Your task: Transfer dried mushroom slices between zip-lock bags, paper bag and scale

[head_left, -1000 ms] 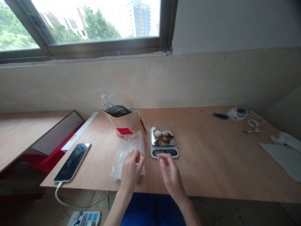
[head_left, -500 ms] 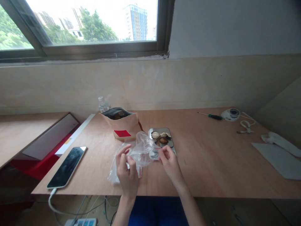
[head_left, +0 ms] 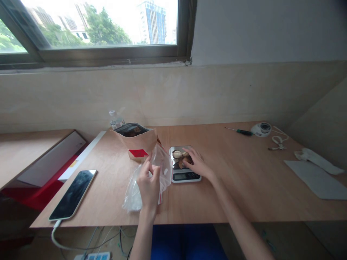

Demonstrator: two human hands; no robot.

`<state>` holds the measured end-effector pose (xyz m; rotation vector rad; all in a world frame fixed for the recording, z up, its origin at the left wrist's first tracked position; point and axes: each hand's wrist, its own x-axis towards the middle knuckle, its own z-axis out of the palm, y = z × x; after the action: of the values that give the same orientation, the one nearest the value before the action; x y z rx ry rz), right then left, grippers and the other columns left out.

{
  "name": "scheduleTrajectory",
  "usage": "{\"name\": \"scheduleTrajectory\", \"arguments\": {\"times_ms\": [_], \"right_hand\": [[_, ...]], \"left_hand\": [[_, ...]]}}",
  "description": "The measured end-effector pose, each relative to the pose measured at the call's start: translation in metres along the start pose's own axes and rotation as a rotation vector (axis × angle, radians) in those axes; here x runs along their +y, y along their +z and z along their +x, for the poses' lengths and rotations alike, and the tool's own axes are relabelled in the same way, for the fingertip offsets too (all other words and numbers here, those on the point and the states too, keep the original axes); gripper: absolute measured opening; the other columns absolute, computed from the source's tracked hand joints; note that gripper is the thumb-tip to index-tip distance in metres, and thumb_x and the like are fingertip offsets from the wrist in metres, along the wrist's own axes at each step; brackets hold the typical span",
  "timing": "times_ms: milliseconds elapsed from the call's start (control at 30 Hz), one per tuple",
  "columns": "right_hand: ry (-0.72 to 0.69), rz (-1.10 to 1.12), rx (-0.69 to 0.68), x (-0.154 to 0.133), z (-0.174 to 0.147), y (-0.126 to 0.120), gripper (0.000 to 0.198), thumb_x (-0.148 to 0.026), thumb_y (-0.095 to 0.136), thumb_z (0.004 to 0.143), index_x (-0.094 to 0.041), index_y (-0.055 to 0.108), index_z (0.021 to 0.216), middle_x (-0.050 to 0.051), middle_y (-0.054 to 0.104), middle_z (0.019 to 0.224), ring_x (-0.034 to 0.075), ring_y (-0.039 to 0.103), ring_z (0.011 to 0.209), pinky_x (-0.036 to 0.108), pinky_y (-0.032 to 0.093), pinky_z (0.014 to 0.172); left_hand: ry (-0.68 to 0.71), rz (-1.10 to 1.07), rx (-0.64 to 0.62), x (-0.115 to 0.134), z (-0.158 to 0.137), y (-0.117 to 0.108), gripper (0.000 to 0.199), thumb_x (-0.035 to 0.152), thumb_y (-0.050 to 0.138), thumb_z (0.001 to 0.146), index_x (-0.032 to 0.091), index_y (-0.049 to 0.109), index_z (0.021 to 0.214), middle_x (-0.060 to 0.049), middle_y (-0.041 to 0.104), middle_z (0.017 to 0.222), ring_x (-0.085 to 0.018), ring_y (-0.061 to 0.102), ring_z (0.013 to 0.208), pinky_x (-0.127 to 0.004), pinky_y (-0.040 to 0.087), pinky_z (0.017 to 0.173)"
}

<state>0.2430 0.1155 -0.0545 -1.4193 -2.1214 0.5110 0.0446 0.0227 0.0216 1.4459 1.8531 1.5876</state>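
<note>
My left hand is closed on a clear zip bag with a red strip along its edge, which hangs to the right of the fingers. More clear zip bags lie on the table beneath that hand. My right hand reaches over a small kitchen scale, its thumb and fingers apart around the dried mushrooms on the plate. Some of these pieces are cream, others brown, and the fingers partly cover them. Behind my left hand stands an open brown paper pouch with a red label and dark contents.
A charging phone lies at the left near the table edge. A plastic bottle stands behind the pouch. Toward the right are a screwdriver, a white dome camera with its cable, and a grey sheet.
My right hand has let go of the bag and moved up to the mushrooms on the scale. The bag now hangs from my left hand alone, and the scale's display is uncovered.
</note>
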Motion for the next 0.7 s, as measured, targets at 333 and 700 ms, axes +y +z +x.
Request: {"name": "scheduleTrajectory", "arguments": {"times_ms": [333,700], "right_hand": [[-0.053,-0.094,0.206,0.01,-0.002,0.008,0.031,-0.03,0.052,0.086,-0.023,0.055,0.115,0.009,0.061,0.108,0.025,0.054,0.101,0.041,0.041,0.088],[0.22,0.711,0.338,-0.063,-0.013,-0.035,0.038,-0.047,0.053,0.082,-0.019,0.053,0.108,0.007,0.064,0.098,0.016,0.06,0.079,0.028,0.049,0.068]], "left_hand": [[-0.12,-0.086,-0.032,0.001,-0.008,0.016,0.021,0.029,0.047,0.077,0.017,0.064,0.075,0.002,0.055,0.058,-0.012,0.042,0.052,-0.022,0.034,0.051],[-0.144,-0.055,-0.099,-0.005,-0.015,0.033,0.028,0.028,0.044,0.081,0.015,0.066,0.093,-0.002,0.063,0.074,-0.014,0.048,0.059,-0.024,0.039,0.06]]}}
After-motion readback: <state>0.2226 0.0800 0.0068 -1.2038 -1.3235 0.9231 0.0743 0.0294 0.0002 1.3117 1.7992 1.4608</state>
